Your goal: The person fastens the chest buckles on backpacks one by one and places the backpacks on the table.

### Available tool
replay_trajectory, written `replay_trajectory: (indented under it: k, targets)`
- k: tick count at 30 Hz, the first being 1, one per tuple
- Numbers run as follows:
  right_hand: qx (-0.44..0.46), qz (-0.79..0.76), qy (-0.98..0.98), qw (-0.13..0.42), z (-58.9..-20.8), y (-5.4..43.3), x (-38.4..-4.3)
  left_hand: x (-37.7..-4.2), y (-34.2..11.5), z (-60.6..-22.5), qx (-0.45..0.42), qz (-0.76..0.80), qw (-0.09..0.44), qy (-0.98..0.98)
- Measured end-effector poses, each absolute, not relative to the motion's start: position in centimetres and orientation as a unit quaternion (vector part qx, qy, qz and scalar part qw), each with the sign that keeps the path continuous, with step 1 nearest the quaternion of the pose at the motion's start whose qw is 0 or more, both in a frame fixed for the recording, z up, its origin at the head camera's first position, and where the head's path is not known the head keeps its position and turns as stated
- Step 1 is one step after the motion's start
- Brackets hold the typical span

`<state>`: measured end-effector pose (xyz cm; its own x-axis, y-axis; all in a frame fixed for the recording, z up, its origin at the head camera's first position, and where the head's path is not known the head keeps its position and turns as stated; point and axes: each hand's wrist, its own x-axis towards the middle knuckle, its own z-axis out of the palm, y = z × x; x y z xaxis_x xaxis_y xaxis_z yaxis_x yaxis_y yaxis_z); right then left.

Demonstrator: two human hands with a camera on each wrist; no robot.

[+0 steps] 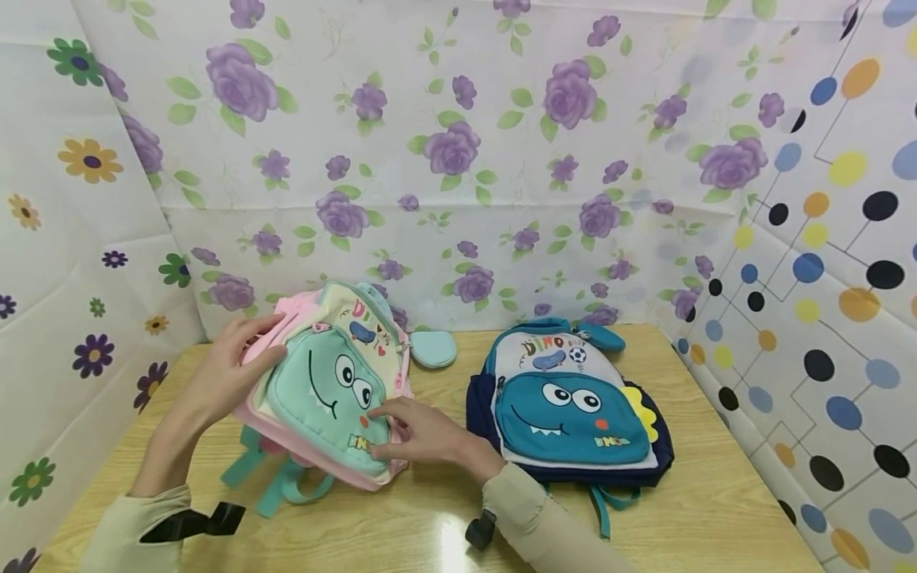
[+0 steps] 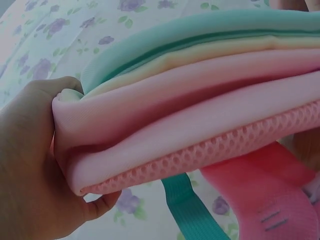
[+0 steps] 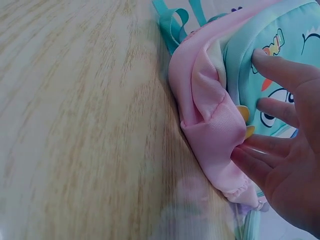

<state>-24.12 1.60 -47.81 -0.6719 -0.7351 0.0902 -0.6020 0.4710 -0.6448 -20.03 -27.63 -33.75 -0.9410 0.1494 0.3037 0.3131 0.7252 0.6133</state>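
Observation:
A pink, cream and mint children's backpack (image 1: 325,390) with a smiling dinosaur face is tilted on the left of the table, its lower left edge raised. My left hand (image 1: 229,370) grips that side; in the left wrist view the left hand (image 2: 45,165) wraps round the pink bottom edge. My right hand (image 1: 426,434) touches the front pocket near the orange cheek spot. The right wrist view shows the right hand (image 3: 295,120) with fingers spread against the mint pocket (image 3: 245,65) and pink side. Mint straps (image 1: 279,481) trail beneath the bag.
A blue and white dinosaur backpack (image 1: 573,414) lies to the right on the wooden table (image 1: 387,537). A mint round-ended tag (image 1: 433,348) hangs off the pink bag's right side. Patterned cloths (image 1: 458,239) enclose the table at the back and sides.

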Motion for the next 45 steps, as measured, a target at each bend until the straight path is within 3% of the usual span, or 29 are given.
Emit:
replay_trajectory:
  k: [45]
  targets:
    - [-0.415,-0.384,0.814,0.132,-47.9,-0.8,-23.9,-20.7,-23.2,-30.5,-0.115,-0.294,0.16,-0.935]
